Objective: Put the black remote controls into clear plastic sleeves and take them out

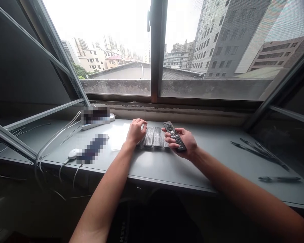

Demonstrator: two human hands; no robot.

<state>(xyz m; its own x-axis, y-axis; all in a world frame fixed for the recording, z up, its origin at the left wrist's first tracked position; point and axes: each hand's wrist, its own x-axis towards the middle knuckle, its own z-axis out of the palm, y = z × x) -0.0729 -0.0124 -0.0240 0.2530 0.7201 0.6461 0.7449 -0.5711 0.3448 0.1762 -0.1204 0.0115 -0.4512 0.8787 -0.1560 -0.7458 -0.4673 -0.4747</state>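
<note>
My right hand [183, 141] is closed around a black remote control [174, 135], its button side facing up and its far end tilted left. The remote is held above the right end of a row of dark, oblong items in clear plastic wrap [153, 137]. These lie side by side on the grey desk [202, 172]. At the row's left end is my left hand [136, 131], fingers loosely curved with a gap between thumb and forefinger. Nothing shows in it. Whether it touches the plastic is hard to tell.
To the left are a white power strip [98, 123], a blurred-out dark item [93, 148], a white round plug-like piece [73, 154] and loose white cables [57, 135]. Several pens [258, 150] lie at right. Metal frames [66, 67] flank the desk; a window [121, 67] stands behind.
</note>
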